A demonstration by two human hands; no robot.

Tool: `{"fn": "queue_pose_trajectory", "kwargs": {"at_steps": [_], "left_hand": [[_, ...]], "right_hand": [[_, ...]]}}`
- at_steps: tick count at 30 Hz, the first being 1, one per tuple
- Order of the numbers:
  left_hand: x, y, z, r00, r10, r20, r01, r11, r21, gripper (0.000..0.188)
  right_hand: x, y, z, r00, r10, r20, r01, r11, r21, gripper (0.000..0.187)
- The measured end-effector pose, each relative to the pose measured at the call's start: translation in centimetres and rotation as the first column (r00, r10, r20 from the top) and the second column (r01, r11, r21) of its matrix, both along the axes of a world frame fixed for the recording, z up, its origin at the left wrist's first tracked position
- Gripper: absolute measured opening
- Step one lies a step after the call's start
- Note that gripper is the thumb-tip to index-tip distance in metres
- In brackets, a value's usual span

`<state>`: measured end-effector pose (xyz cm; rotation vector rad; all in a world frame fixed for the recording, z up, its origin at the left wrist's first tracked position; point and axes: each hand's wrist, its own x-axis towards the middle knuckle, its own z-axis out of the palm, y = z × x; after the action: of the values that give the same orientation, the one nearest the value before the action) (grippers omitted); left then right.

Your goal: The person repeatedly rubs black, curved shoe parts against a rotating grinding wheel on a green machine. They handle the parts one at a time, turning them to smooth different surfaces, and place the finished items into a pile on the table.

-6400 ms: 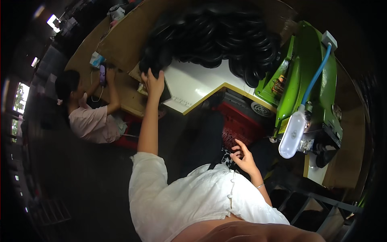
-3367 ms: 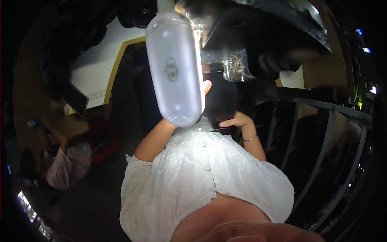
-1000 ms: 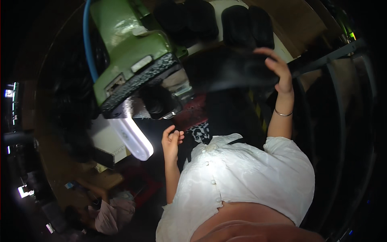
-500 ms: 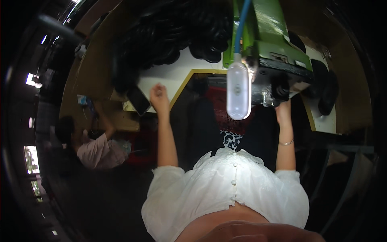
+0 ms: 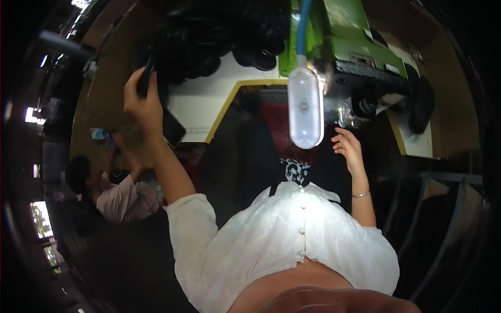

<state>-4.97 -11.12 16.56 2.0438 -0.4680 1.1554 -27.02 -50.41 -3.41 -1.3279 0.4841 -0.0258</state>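
At the far left of the worktable, my left hand (image 5: pixel 143 107) is closed on a black shoe sole (image 5: pixel 147 78), with the thumb on one side and the fingers on the other. The sole stands edge-on at the border of a heap of similar black soles (image 5: pixel 203 47), and the dark heap hides part of its outline. My right hand (image 5: pixel 348 148) hangs in the air just below the head of the green machine (image 5: pixel 360 57). Its fingers are spread a little and hold nothing.
A white oblong lamp (image 5: pixel 306 109) on a blue cable hangs before the machine. A dark phone (image 5: pixel 174 129) lies on the white, yellow-edged table (image 5: pixel 195 101). More black soles (image 5: pixel 421 107) lie right of the machine. Another person (image 5: pixel 122 195) sits at the left.
My left hand has moved left and away from me to the heap and grips a sole. My right hand has come down and left from the machine's head, its fingers now in sight.
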Motion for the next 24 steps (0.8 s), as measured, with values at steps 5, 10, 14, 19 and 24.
{"fn": "queue_pose_trajectory", "kwargs": {"at_steps": [5,10,14,19,24], "left_hand": [[-13.3,-6.6,-2.1,0.914,-0.401,0.056,0.393,0.913,0.112,0.025],[-16.0,-10.2,-11.6,0.111,-0.976,-0.187,0.656,0.214,-0.724,0.032],[-18.0,-13.9,-13.1,0.277,-0.909,-0.310,0.454,0.408,-0.792,0.074],[-19.4,-16.4,-15.2,0.096,-0.928,-0.361,0.371,0.369,-0.852,0.057],[-17.2,-21.7,-13.4,0.221,-0.820,-0.528,0.501,0.560,-0.660,0.020]], "right_hand": [[-0.3,3.5,-0.7,0.945,0.324,-0.054,-0.271,0.863,0.427,0.046],[-0.1,4.2,-2.4,0.928,0.366,-0.076,-0.156,0.564,0.811,0.049],[-2.5,2.8,-2.2,0.981,0.179,-0.076,-0.095,0.781,0.617,0.029],[-5.8,1.2,-5.0,0.948,0.295,-0.117,-0.256,0.928,0.271,0.031],[-6.7,4.1,-6.6,0.908,0.413,-0.063,-0.414,0.910,0.009,0.042]]}}
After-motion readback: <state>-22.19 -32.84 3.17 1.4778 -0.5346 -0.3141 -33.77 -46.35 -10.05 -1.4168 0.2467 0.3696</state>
